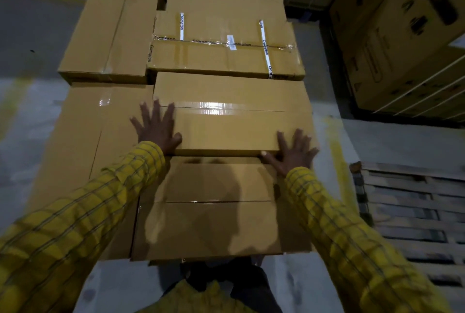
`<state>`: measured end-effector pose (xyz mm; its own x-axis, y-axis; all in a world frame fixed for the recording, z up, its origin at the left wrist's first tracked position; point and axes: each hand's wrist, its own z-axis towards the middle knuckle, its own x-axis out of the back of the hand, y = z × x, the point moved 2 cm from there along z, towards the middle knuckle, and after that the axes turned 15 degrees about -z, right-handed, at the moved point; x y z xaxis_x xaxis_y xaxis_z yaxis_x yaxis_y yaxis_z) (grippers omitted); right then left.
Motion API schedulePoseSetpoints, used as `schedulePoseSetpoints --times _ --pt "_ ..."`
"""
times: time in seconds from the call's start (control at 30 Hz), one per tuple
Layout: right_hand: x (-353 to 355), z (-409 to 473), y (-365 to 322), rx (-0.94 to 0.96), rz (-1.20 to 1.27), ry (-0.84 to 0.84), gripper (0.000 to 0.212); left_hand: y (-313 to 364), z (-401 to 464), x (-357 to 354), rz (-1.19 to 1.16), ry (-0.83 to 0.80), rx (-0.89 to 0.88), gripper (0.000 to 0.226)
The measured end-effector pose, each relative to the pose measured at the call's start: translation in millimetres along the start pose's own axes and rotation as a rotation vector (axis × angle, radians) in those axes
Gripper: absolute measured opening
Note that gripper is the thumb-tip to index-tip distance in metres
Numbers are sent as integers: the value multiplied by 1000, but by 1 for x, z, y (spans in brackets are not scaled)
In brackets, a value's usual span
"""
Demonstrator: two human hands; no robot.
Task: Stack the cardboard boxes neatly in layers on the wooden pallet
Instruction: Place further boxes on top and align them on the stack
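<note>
A stack of brown cardboard boxes fills the middle of the head view. A taped box [231, 113] lies on the upper layer, in front of a strapped box [224, 45] with white printed bands. My left hand [157, 127] rests flat with spread fingers on the taped box's near left corner. My right hand [293, 152] presses flat against its near right corner. Below them lies a lower box [208, 212] in my shadow. Another low box [83, 141] sits at the left, and a raised one [110, 28] at the far left. The pallet under the stack is hidden.
An empty wooden pallet [412, 209] lies on the floor at the right. Tall strapped cartons [402, 35] stand at the far right, with more stacked cartons along the back. Grey floor with yellow lines [30, 43] surrounds the stack.
</note>
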<state>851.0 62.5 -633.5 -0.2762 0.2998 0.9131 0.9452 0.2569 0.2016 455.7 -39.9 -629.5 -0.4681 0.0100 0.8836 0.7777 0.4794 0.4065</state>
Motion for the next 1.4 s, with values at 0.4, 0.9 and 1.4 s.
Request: schedulePoseSetpoints --times 0.4,0.9,1.4 --pt "17 -14 -11 154 -23 -102 109 170 -16 -65 67 -211 -280 82" --pt "7 50 94 852 -18 -29 99 283 4 -124 -184 -138 463 118" --pt "14 80 128 973 -230 -50 96 293 6 -123 -130 -168 576 127"
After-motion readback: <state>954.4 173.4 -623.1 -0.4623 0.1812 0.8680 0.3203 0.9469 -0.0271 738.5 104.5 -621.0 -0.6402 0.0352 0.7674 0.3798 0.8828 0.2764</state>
